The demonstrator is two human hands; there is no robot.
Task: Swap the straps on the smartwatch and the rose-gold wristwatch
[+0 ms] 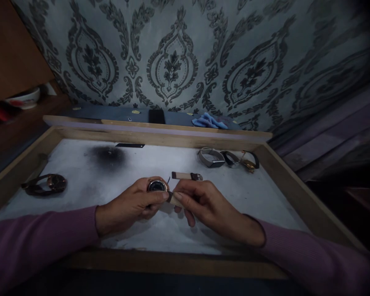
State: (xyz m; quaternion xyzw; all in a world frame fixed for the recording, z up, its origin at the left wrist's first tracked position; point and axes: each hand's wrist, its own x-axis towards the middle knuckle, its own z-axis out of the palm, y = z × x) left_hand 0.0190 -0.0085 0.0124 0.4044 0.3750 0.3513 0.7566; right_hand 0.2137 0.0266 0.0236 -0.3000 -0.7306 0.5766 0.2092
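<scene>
My left hand (143,199) is closed around a round watch case (157,186) with a dark face and a shiny rim. Between the fingers of my right hand (200,199) is a watch strap (175,200), dark at one end and beige along its inner side. The strap's dark end meets the case by my left thumb; whether it is attached I cannot tell. Just beyond my right fingers lies a second strap piece (185,176) with a buckle, its pale side up. A thin dark pin-like thing sticks up between my hands.
On the white surface, a brown watch (51,184) lies at left. A grey-banded watch (211,158), a dark one (230,159) and a gold one (249,164) lie at back right. A black strip (130,145) lies near the raised wooden rim (160,139); a blue cloth (209,121) is behind it.
</scene>
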